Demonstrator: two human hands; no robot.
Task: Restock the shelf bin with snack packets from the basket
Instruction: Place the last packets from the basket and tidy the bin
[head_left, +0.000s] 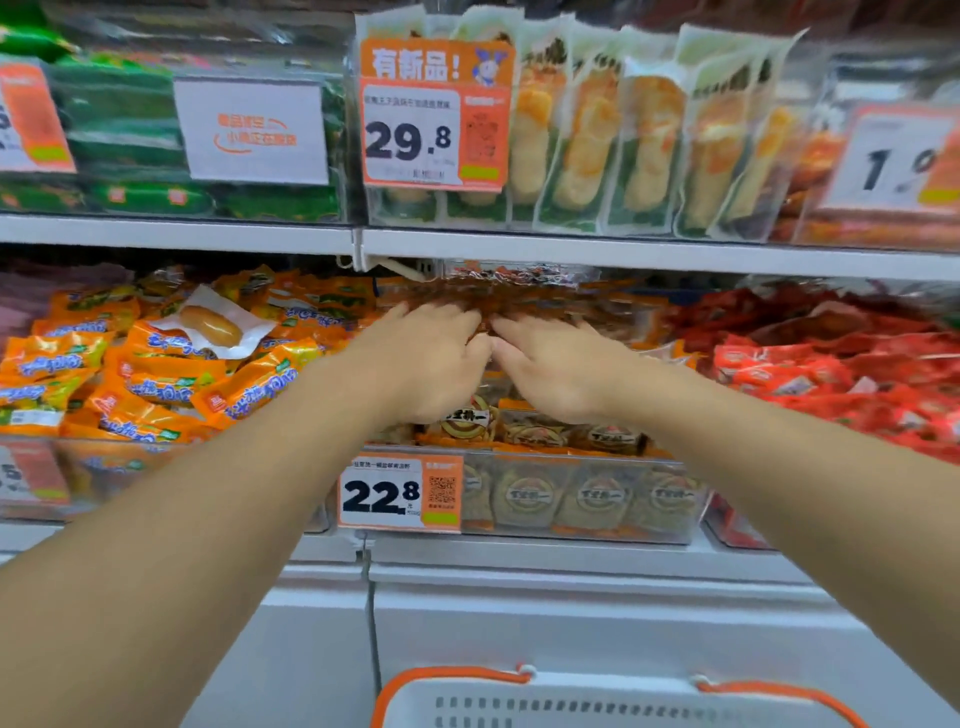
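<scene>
**Filling the Middle Bin by the Handful**

Spanning the frame's centre, the clear shelf bin (519, 499) holds tan round-label packets behind a 22.8 price tag (400, 492). At bottom centre sits the white basket (613, 701), its contents hidden. Both hands meet above the bin: the left hand (426, 364) and right hand (566, 369) each curl fingers round a blurred bunch of brown snack packets (519, 293). These look light, soft and slippery; cupping them from below probably holds better than pinching edges.
</scene>
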